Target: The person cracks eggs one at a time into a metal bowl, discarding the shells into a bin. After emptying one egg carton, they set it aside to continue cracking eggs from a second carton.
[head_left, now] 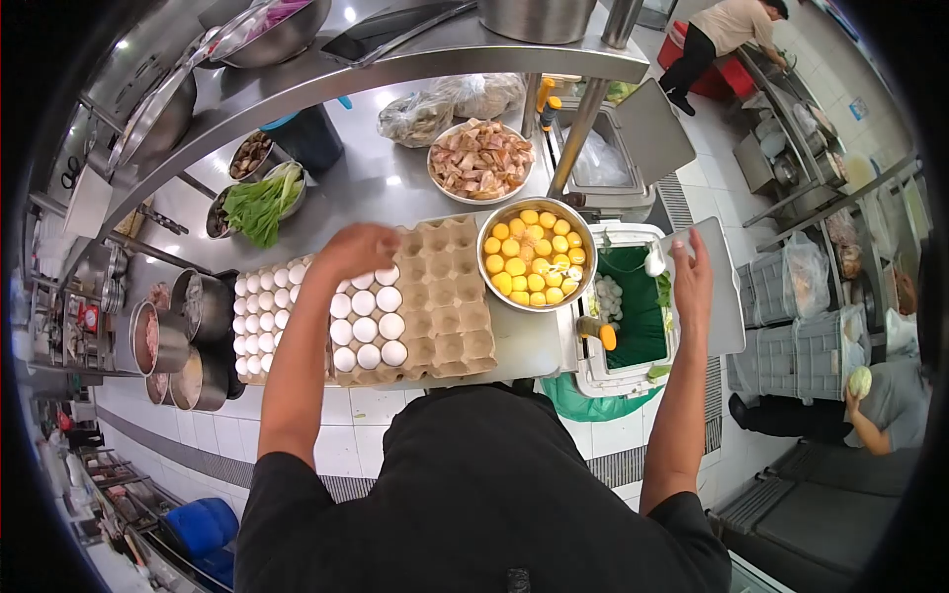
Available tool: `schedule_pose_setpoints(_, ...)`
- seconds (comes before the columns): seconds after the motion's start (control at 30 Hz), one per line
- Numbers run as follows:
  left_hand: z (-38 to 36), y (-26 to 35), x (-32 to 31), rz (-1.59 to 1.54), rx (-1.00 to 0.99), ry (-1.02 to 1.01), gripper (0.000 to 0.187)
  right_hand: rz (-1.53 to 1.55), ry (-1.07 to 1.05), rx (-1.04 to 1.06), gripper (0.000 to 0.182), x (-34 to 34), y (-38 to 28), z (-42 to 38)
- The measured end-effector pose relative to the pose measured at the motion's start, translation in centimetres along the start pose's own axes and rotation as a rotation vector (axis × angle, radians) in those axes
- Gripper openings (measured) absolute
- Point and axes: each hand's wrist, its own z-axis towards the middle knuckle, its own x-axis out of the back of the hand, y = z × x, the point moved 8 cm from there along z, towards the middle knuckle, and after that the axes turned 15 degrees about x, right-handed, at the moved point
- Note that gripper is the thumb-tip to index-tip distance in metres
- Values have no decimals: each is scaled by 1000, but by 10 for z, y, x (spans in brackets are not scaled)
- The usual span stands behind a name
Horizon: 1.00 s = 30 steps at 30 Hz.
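My left hand [361,251] hovers over a cardboard tray, its fingers loosely extended and slightly blurred, near the white eggs [365,328]. Nothing shows in it. The tray's right part [450,296] has bare cups. Right of it, a steel bowl [483,269] holds many yellow yolks [530,259]. My right hand [692,272] is raised with fingers apart at the right edge of a white bin [586,374] lined with green plastic. A white piece, perhaps eggshell [654,260], is left of that hand over the bin; white shells [609,299] lie inside.
Behind the bowl stands a dish of cut meat [481,161]. Leafy greens [259,208] and steel pots [201,304] are at left. A shelf edge [395,67] and post cross above. One person [722,40] bends at the back; another [895,395] holds a round vegetable at right.
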Motion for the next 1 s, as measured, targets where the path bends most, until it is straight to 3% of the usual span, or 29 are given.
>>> schedule_pose_setpoints(0.07, -10, -16, -28, 30, -61, -25, 41, 50, -33, -65, 53, -9, -1, -6)
schedule_pose_setpoints(0.13, -15, -22, -35, 43, -58, 121, 41, 100, -73, -36, 44, -30, -3, -4)
schedule_pose_setpoints(0.3, -12, -25, -28, -83, 27, 80, 37, 271, -181, 0, 36, -82, -46, -6)
schedule_pose_setpoints(0.37, 2, -35, -27, -613, 31, -36, 39, 293, -253, 53, 37, -104, -78, -14)
schedule_pose_setpoints(0.4, 2, -20, -22, -614, 30, -40, 39, 318, -298, 101, 39, -120, -96, -19)
schedule_pose_setpoints(0.47, -5, 47, -5, -921, -62, -149, 42, 216, -313, 483, 43, -143, -161, -30)
schedule_pose_setpoints(0.6, 8, 146, -21, -1157, -207, -275, 44, 159, -349, 725, 46, -174, -194, -39)
schedule_pose_setpoints(0.67, 15, 167, -18, -1287, -282, -324, 44, 277, -181, 534, 47, -176, -152, -11)
schedule_pose_setpoints(0.7, 22, 165, -18, -1284, -197, -274, 44, 172, -29, 439, 46, -175, -118, 6)
schedule_pose_setpoints(0.77, 37, 161, -18, -1234, -102, -203, 43, 570, 249, -2, 41, -160, -73, 33)
schedule_pose_setpoints(0.8, 41, 162, -19, -1234, -103, -203, 43, 570, 248, -1, 41, -159, -75, 44)
schedule_pose_setpoints(0.87, 47, 171, -21, -1211, -106, -220, 42, 820, 543, -353, 33, -157, -52, 49)
schedule_pose_setpoints(0.9, 55, 174, -24, -1208, -110, -221, 42, 822, 548, -352, 33, -161, -49, 55)
schedule_pose_setpoints(0.97, 68, 183, -32, -1147, -128, -191, 42, 938, 71, -485, 29, -205, -50, 61)
schedule_pose_setpoints(1.0, 72, 188, -36, -1146, -132, -196, 42, 936, 76, -484, 29, -199, -47, 62)
